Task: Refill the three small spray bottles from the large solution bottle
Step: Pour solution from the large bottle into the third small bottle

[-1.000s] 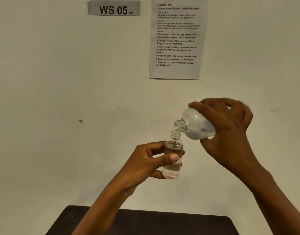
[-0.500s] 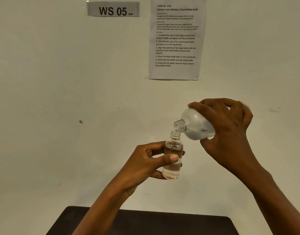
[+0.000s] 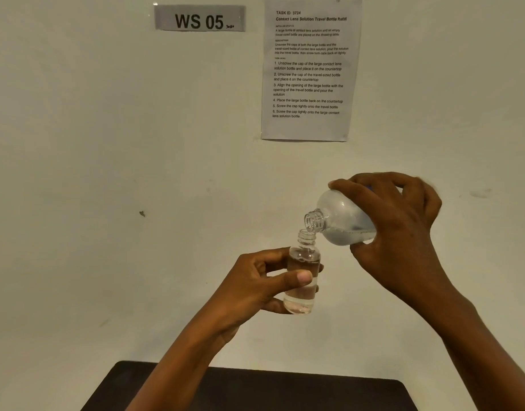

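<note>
Solution bottle gripped by right hand, lip above spray bottle, left hand pinching

One small bottle, one large bottle (both uncapped); two hands: left hand, right hand.

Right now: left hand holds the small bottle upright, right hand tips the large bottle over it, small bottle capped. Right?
No cap: the head view shows the small bottle open-necked beneath the large bottle. The left hand and right hand are as stated.

Left hand pinching small spray bottle, right hand higher, apparently wrapped round large solution bottle
</note>
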`<action>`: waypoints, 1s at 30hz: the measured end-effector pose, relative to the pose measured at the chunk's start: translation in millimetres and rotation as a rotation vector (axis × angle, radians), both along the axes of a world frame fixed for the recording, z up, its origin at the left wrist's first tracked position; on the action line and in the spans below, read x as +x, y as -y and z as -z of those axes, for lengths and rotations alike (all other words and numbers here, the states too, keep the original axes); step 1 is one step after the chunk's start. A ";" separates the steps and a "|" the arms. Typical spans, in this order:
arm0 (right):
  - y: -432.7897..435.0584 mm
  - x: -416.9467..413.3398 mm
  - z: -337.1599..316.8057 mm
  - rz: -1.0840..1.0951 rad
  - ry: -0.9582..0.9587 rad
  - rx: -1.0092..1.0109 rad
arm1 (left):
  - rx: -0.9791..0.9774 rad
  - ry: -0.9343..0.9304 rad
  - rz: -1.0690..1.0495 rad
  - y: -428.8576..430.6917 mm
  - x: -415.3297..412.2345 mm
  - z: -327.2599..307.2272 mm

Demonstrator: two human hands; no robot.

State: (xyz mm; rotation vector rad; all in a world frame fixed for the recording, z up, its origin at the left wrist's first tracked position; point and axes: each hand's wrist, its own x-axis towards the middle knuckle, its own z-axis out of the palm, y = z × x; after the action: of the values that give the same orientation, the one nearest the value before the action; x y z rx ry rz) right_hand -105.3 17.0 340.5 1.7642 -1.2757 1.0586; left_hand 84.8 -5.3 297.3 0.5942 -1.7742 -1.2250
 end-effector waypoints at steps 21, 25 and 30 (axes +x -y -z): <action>-0.4 -1.2 0.2 -0.004 -0.006 -0.004 | 0.003 -0.006 0.012 -1.2 -0.3 -0.8; -0.6 -1.0 -0.4 0.006 -0.006 -0.004 | -0.002 -0.005 0.005 -0.3 -0.3 -0.2; -0.3 0.0 0.2 0.000 -0.005 0.000 | -0.009 -0.004 0.004 -0.4 -0.1 0.1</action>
State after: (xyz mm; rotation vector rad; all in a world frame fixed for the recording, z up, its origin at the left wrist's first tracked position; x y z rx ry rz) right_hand -105.3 17.2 340.3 1.7661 -1.2727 1.0543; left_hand 84.7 -4.9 297.2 0.5833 -1.7775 -1.2199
